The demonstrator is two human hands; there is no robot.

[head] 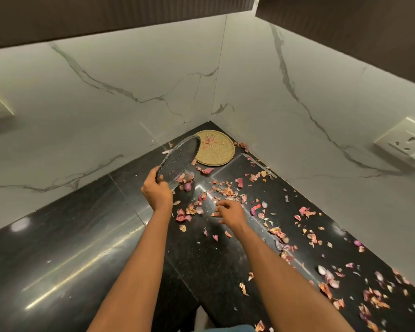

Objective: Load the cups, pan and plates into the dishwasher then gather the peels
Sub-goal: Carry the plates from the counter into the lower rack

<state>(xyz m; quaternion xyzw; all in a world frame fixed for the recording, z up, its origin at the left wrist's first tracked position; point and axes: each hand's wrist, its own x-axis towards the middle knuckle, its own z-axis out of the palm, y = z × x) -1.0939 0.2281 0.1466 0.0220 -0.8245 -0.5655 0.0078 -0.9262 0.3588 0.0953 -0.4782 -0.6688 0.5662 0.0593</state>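
Left hand (156, 190) grips a dark plate (180, 161), tilted, its low edge at the black countertop (82, 236). Right hand (229, 212), fingers loosely curled and empty, hovers beside it; onion peels (222, 190) lie scattered between both hands and off to the right.

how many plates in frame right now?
2. A dark plate is held tilted by the left hand above the black counter. A gold plate lies flat in the back corner, a few peels on it. No others visible.
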